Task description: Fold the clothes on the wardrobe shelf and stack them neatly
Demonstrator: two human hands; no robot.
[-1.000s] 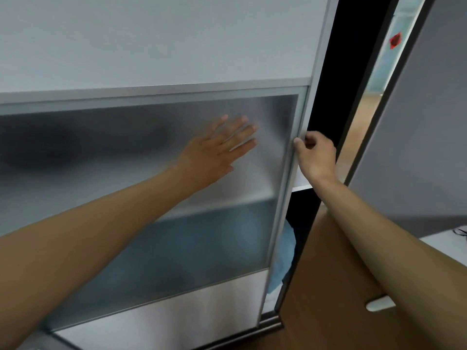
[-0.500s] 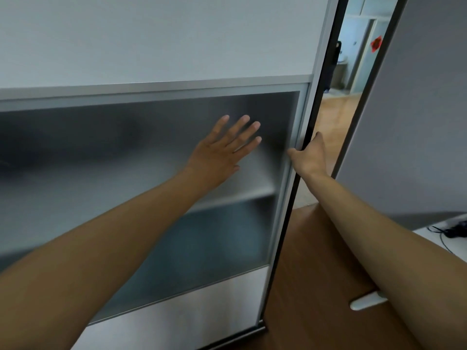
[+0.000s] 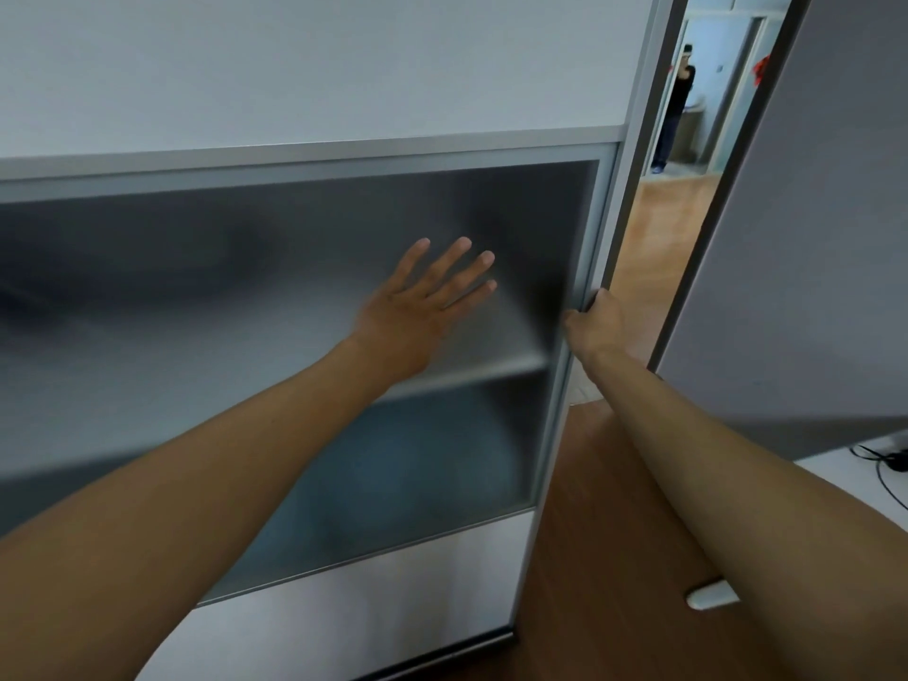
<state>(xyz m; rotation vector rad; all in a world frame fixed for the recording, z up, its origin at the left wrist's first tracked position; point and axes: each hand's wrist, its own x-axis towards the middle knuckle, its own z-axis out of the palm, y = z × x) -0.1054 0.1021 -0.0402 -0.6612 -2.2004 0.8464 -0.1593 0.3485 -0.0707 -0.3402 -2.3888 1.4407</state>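
Left hand [image 3: 422,307]: fingers spread, flat on the wardrobe door [image 3: 295,66]'s frosted panel [image 3: 221,297].
Right hand [image 3: 597,321]: curled round the door's right edge.
Clothes [image 3: 408,464]: blue blur behind the door.

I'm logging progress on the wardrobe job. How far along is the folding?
Done: nothing confirmable; a blue mass shows only as a blur behind the frosted sliding door. In hand: the left hand lies flat on the panel, the right hand grips the door's edge. Left: probably the folding and stacking, though the frosting hides the shelf's state.
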